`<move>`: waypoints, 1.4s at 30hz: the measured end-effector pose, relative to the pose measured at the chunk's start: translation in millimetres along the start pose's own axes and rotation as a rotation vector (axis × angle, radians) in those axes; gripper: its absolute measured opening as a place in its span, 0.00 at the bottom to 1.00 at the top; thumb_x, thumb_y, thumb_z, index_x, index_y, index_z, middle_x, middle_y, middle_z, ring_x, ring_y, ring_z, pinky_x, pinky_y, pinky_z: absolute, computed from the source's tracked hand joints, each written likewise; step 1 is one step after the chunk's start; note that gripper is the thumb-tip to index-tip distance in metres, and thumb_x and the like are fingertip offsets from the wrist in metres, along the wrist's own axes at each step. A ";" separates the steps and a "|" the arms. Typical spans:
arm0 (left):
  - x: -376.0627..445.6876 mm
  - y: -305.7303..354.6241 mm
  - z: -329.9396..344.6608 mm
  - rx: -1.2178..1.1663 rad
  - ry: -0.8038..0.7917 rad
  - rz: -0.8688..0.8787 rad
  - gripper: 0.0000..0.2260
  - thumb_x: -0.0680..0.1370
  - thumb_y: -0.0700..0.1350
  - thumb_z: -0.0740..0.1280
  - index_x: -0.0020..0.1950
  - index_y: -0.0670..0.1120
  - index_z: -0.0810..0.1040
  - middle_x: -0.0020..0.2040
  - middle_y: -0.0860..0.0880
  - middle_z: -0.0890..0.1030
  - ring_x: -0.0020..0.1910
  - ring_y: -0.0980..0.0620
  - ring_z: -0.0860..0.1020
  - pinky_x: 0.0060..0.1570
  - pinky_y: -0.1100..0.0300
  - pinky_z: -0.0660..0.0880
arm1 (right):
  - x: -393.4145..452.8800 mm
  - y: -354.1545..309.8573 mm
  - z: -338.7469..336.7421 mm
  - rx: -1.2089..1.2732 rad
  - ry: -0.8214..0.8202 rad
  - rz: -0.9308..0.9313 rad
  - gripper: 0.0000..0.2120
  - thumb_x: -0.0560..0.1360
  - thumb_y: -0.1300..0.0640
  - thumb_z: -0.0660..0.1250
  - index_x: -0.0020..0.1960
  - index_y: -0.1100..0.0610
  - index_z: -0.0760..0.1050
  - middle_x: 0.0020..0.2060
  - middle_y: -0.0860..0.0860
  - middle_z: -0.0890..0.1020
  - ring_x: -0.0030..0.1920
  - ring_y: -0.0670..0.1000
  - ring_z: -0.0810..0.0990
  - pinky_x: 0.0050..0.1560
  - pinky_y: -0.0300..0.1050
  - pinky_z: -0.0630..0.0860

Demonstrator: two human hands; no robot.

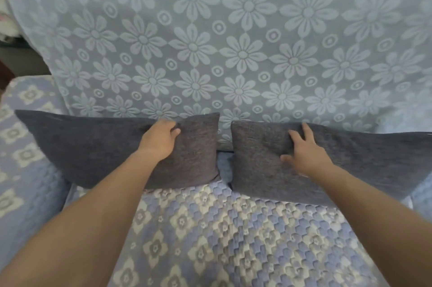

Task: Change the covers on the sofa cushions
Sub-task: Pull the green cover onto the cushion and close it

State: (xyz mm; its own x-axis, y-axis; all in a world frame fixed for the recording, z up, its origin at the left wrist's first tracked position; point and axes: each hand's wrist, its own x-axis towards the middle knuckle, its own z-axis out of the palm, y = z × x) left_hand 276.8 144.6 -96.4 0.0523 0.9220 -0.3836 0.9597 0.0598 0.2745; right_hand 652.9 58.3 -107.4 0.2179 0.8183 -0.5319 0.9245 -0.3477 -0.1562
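Observation:
Two dark grey cushions stand side by side on the sofa seat, leaning against the backrest. My left hand [161,138] grips the top edge of the left cushion [93,146], fingers curled over it. My right hand [304,151] lies flat on the front of the right cushion [362,158], fingers spread and straight. A narrow gap separates the two cushions.
The backrest is draped in a pale blue throw with a daisy pattern [233,41]. The seat [222,240] and left armrest [23,146] wear a quilted blue and cream cover. Dark clutter shows beyond the sofa at the far left [9,36].

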 end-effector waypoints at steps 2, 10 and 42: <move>-8.3 7.1 -2.0 -0.063 0.032 0.088 0.13 0.86 0.49 0.57 0.55 0.42 0.75 0.54 0.42 0.77 0.57 0.39 0.76 0.51 0.50 0.71 | 5.8 -5.9 -5.6 -0.035 0.071 -0.051 0.16 0.81 0.51 0.63 0.67 0.51 0.64 0.74 0.57 0.61 0.56 0.64 0.77 0.49 0.55 0.77; -9.5 58.6 10.9 -0.124 -0.121 -0.044 0.24 0.85 0.49 0.59 0.81 0.55 0.57 0.82 0.46 0.49 0.77 0.36 0.58 0.72 0.42 0.64 | -3.7 -20.0 -19.2 0.320 0.050 -0.046 0.04 0.83 0.57 0.58 0.54 0.58 0.68 0.53 0.60 0.75 0.45 0.57 0.74 0.45 0.50 0.70; -362.7 634.2 545.4 -0.523 -0.554 -0.261 0.21 0.76 0.58 0.72 0.65 0.50 0.76 0.63 0.48 0.81 0.61 0.45 0.80 0.62 0.45 0.77 | -299.3 903.0 144.0 0.425 0.131 1.193 0.52 0.67 0.28 0.68 0.79 0.51 0.50 0.78 0.60 0.53 0.77 0.63 0.53 0.75 0.60 0.55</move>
State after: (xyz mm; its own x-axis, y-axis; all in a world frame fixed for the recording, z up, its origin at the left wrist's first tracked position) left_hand 1017.1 -360.6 -264.1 0.1051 0.5383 -0.8361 0.7134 0.5450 0.4406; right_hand 1377.4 -566.4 -209.0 0.8932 -0.0715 -0.4439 -0.0327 -0.9950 0.0946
